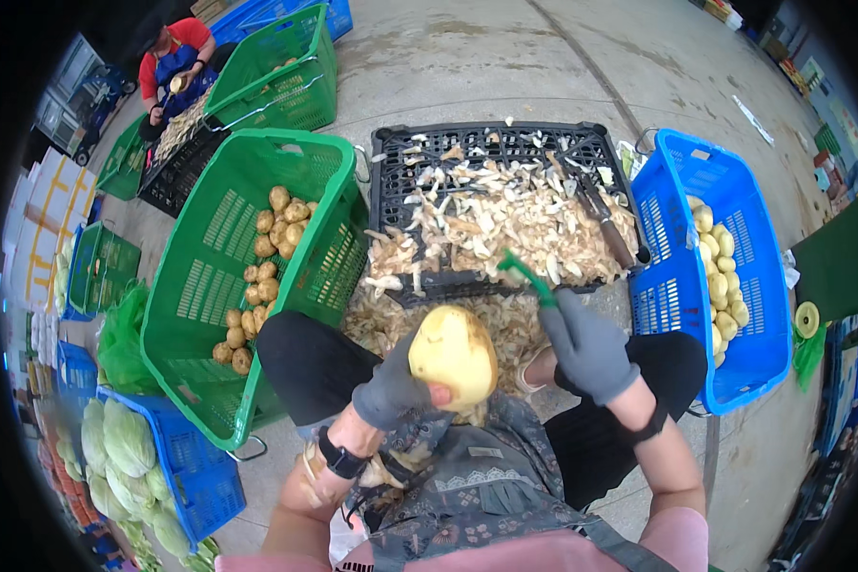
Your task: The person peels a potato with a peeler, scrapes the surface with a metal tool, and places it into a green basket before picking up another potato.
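Front centre: blk. crate point(387, 176) of peelings point(534, 224), prob. set there to catch them. L.: green basket point(332, 253), brown potatoes point(279, 198); R.: blue basket point(765, 286), pale potatoes point(704, 218); prob. so placed for easy reach. L. hand point(389, 389), gloved: curled round lg. potato point(451, 353), mostly peeled, just short of crate. R. hand point(589, 351), gloved: closed on green peeler point(532, 277), over peelings, apart from L. hand.

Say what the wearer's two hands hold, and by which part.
Left hand: partly peeled potato, by its lower left side; right hand: green peeler, by its handle.
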{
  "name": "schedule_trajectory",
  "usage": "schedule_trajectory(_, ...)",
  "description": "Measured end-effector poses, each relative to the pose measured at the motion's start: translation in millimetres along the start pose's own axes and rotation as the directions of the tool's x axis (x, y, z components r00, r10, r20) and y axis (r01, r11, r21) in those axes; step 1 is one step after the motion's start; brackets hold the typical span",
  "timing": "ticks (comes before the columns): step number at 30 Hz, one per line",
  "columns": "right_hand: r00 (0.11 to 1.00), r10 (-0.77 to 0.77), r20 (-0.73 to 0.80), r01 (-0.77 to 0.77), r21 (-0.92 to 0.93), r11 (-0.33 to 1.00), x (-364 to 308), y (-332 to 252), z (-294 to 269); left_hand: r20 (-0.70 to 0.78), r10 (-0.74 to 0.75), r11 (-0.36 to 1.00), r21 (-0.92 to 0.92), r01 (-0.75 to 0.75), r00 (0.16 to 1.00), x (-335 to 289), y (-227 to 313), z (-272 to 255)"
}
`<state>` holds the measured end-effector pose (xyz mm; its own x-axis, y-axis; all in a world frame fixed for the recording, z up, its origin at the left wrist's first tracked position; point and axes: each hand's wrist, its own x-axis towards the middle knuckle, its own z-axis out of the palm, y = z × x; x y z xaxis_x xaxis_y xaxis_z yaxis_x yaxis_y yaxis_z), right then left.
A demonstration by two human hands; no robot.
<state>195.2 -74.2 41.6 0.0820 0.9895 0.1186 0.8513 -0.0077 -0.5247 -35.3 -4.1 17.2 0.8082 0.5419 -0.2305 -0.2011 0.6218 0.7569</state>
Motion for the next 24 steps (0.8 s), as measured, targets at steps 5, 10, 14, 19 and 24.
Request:
schedule_trajectory(5,0.966,-0.214,0.146,0.204,0.081,0.976,-15.5,-28.7,-9.0,0.036,0.0,1.0,0.02,-0.001,0.999,-0.1,16.7,16.3)
schedule_trajectory(10,0.983,-0.178,0.049,0.175,0.054,0.983,-13.7,-23.9,-16.0,0.071,0.012,0.998,0.063,-0.016,0.997,-5.0,11.7,13.4)
schedule_trajectory(14,0.983,-0.156,0.093,0.147,0.1,0.984,-10.0,-25.3,-11.7,0.075,-0.041,0.997,0.063,0.037,0.996,-5.6,8.8,11.6)
schedule_trajectory(19,0.977,-0.164,-0.137,0.173,0.06,0.983,-19.8,-1.4,36.6,0.096,-0.061,0.989,-0.131,0.073,0.994,-0.3,5.4,14.8)
schedule_trajectory(24,0.897,-0.071,-0.436,0.069,-0.019,0.997,-28.0,-31.9,78.3,-0.1,-0.033,0.999,-0.045,0.029,0.994,13.7,-1.0,12.2)
